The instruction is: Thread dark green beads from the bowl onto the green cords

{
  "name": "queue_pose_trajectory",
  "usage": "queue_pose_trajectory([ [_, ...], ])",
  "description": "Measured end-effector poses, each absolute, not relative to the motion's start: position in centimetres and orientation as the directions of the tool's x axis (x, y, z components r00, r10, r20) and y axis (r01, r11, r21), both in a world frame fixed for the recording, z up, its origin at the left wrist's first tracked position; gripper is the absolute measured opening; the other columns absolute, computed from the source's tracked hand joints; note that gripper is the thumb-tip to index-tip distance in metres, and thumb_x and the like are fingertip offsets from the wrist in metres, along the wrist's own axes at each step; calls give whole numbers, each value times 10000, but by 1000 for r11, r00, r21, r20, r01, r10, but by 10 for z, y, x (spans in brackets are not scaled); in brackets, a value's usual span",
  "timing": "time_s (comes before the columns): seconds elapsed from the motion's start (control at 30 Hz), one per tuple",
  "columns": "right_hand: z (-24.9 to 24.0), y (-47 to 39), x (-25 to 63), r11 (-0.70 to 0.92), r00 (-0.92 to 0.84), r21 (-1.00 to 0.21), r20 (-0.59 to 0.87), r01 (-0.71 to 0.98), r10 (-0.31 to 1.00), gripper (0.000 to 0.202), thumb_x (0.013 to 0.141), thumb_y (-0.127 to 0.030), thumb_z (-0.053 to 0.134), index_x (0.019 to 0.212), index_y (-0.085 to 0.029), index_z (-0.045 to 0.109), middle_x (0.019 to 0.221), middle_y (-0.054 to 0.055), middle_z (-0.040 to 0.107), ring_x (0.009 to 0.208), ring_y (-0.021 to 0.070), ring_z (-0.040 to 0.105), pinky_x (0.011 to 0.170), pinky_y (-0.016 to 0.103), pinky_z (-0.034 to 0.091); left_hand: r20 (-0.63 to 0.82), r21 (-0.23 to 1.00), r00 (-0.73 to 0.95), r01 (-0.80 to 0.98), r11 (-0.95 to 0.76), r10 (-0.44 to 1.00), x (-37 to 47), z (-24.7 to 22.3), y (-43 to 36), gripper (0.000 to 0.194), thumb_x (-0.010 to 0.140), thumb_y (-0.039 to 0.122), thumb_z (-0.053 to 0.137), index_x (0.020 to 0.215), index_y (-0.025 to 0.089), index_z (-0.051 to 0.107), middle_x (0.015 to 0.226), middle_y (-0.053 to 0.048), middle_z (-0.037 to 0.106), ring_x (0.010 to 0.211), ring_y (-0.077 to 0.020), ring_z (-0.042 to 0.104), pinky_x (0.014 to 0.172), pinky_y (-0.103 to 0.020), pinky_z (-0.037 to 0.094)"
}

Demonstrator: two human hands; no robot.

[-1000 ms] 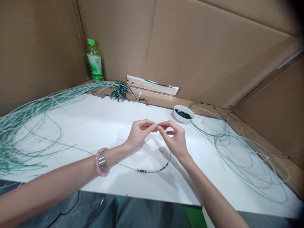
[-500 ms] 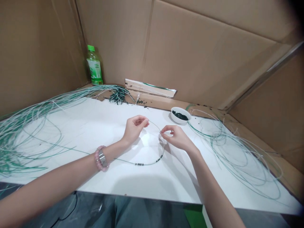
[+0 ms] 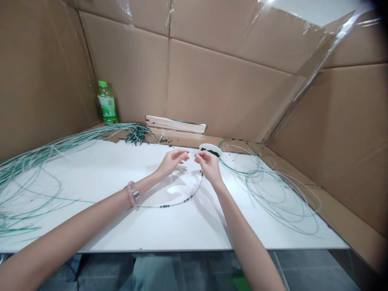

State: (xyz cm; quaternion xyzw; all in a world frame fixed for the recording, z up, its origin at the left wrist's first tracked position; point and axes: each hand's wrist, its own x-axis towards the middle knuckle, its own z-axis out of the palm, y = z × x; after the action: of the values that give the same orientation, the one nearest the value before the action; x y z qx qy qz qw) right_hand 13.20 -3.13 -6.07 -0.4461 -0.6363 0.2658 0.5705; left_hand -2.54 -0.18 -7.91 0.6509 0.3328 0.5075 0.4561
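A thin green cord point(image 3: 197, 190) with several small dark beads on it curves above the white table, between my wrists. My right hand point(image 3: 209, 163) pinches the cord near its upper end, in front of the white bowl. Close to its left, my left hand point(image 3: 173, 161) has its fingers slightly apart, with nothing visible between them. The hands do not touch. Dark beads lie inside the white bowl point(image 3: 220, 154), which my right hand partly hides.
Green and white cords point(image 3: 39, 155) spread over the left side, their dark beaded ends point(image 3: 138, 134) bunched at the back. Looped cords point(image 3: 285, 194) lie at right. A green bottle point(image 3: 107, 106) stands back left. Cardboard walls point(image 3: 218, 85) surround the white table point(image 3: 121, 234).
The camera view has tilted up and shifted. My left hand has let go of the cord's end. A group of beads now sits higher on the cord, near my right hand.
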Motion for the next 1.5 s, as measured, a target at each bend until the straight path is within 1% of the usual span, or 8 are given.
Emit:
queue_pose_trajectory([
  [0.1,-64,-22,143,462,177,-847,513,263,840,176,765,-330,551,723,-164,589,673,41,633,666,163,613,644,288,506,401,777,456,290,-559,794,-11,-89,15,332,789,386,547,988,148,665,980,-89,678,866,-174,611,703,-248,466],
  [0.2,-67,-15,150,457,248,-854,513,251,822,198,761,-334,539,752,-150,611,700,62,659,681,176,633,657,306,523,376,555,576,487,-674,726,5,-101,24,238,760,288,578,931,163,687,958,-76,682,830,-180,611,725,-258,452],
  [0.53,-67,-18,149,449,190,-819,535,358,823,171,733,-272,537,729,-167,672,723,57,695,693,195,640,691,315,508,372,327,684,536,-779,627,28,-104,33,175,783,191,521,786,171,695,879,-80,705,776,-195,641,667,-243,435],
  [0.7,-70,-20,144,409,211,-810,525,420,825,166,731,-249,501,690,-151,629,692,67,673,667,200,611,701,332,474,398,293,686,534,-793,609,28,-103,28,196,793,183,507,893,148,672,964,-107,690,863,-205,637,726,-251,438],
  [0.93,-73,-22,141,404,267,-807,542,431,797,187,769,-290,465,733,-150,584,745,75,646,721,195,586,741,329,457,390,377,696,476,-794,603,28,-104,29,165,777,221,535,814,137,672,901,-109,693,794,-203,634,698,-255,436],
  [1.13,-84,-18,143,407,302,-848,508,339,807,216,777,-334,471,761,-152,587,753,54,630,735,179,586,698,320,503,405,607,627,360,-708,666,26,-99,26,135,745,174,547,725,139,676,800,-73,688,722,-165,607,688,-243,434],
  [1.37,-81,-22,138,428,287,-881,470,199,835,268,742,-388,570,810,-137,637,774,62,658,720,169,624,610,306,558,320,925,337,93,-370,885,-29,-88,3,196,697,298,650,787,127,684,782,-70,691,728,-159,602,702,-270,462],
  [1.5,-74,-22,125,451,239,-873,486,186,841,253,694,-378,655,776,-139,675,749,63,683,675,167,628,625,322,555,127,967,213,-243,-74,969,-57,-89,-14,295,612,358,749,773,124,669,733,-48,670,675,-116,591,697,-253,479],
])
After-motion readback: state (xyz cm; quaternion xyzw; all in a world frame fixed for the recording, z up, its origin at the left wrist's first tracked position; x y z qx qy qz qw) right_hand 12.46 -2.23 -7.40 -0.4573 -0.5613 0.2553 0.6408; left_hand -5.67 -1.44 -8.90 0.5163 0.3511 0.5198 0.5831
